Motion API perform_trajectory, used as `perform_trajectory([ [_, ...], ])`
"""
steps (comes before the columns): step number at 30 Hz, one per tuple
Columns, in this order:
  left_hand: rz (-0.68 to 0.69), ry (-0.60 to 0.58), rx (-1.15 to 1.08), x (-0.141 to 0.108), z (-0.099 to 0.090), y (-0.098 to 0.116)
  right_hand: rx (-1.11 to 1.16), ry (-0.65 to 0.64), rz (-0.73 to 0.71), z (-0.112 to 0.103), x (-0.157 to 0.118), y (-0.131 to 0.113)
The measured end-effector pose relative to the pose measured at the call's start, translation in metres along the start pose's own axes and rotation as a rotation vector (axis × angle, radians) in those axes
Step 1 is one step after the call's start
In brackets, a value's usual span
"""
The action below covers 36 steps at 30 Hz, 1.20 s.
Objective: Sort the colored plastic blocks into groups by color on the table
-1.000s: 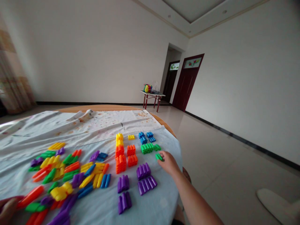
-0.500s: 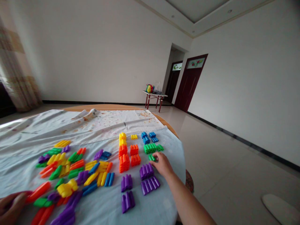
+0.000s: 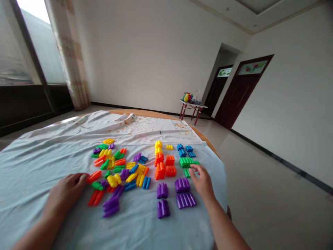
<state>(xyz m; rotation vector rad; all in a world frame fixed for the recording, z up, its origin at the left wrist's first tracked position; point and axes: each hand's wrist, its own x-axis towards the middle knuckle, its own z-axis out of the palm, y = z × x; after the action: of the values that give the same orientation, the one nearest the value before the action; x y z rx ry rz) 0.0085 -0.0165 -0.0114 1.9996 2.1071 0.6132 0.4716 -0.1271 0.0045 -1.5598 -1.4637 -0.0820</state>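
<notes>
My left hand (image 3: 68,189) is at the left of a loose mixed pile, its fingertips at the end of an orange piece (image 3: 94,176). Whether it grips that piece is unclear. My right hand (image 3: 201,181) has thumb and index finger apart beside a small green piece (image 3: 186,173), just in front of a green row (image 3: 186,162). Sorted groups stand at the right: yellow (image 3: 158,147), orange (image 3: 160,170), blue (image 3: 182,150) and purple pieces (image 3: 182,185). In the pile, yellow (image 3: 114,180), purple (image 3: 111,205), blue and green pieces lie at various angles.
The round table bears a pale blue cloth (image 3: 135,231) and a white patterned cloth (image 3: 78,130). A small side table (image 3: 192,103) with a colourful bag (image 3: 186,97) stands by the far wall, near dark red doors. A curtain and window are at the left.
The view has swung left, so the table items appear further right and more of my left arm shows. My right thumb and index finger have parted beside the small green piece.
</notes>
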Motion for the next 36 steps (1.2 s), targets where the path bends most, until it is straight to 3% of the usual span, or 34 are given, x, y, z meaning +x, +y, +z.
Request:
perform_trajectory([
  [3,-0.026,-0.033,-0.020,-0.004,-0.004,0.009,0.083,-0.045,-0.128,0.007,0.003,-0.050],
  [8,-0.009,-0.014,-0.027,-0.008,-0.007,0.013,0.231,-0.336,-0.298,0.051,-0.006,-0.134],
  [11,0.001,0.000,-0.029,-0.008,-0.006,0.012,0.228,-0.496,-0.343,0.084,-0.012,-0.168],
  [14,0.009,0.020,-0.034,-0.008,-0.005,0.011,0.199,-0.575,-0.418,0.117,-0.011,-0.190],
  [17,0.015,0.032,-0.039,-0.010,-0.006,0.012,0.112,-0.596,-0.442,0.148,0.001,-0.202],
  [20,0.018,0.039,-0.038,-0.014,-0.008,0.014,-0.054,-0.670,-0.338,0.175,0.020,-0.203],
  [25,0.010,0.042,-0.037,-0.015,-0.009,0.015,-0.154,-0.741,-0.263,0.201,0.036,-0.196],
  [30,0.002,0.035,-0.045,-0.015,-0.010,0.015,-0.160,-0.817,-0.330,0.200,0.028,-0.194],
  [36,-0.009,0.034,-0.057,-0.015,-0.010,0.016,-0.144,-0.915,-0.473,0.173,0.029,-0.192],
])
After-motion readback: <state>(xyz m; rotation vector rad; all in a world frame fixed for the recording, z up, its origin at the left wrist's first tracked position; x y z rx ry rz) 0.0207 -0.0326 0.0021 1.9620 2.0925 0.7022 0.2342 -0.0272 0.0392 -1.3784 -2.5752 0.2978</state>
